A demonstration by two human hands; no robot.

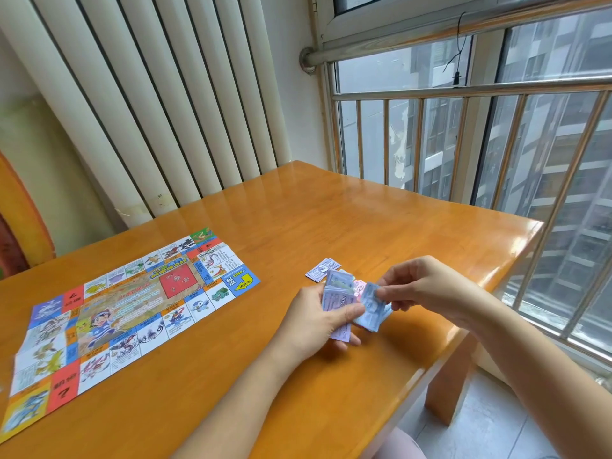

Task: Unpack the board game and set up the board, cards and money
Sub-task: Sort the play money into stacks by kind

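The paper game board (126, 309) lies unfolded and flat on the left part of the orange wooden table (298, 220). My left hand (318, 323) grips a stack of purple play-money notes (337, 303) just above the table. My right hand (420, 286) pinches a blue note (371, 298) at the top of that stack. A small pile of purple notes (321, 269) lies on the table just beyond my hands. A pink note (359, 288) shows between the hands; whether it rests on the table or in the stack I cannot tell.
White radiator ribs (159, 104) rise behind the table. A window with a metal railing (463, 144) runs along the right side. The table's right edge (516, 270) is close to my right hand, with tiled floor (480, 432) below.
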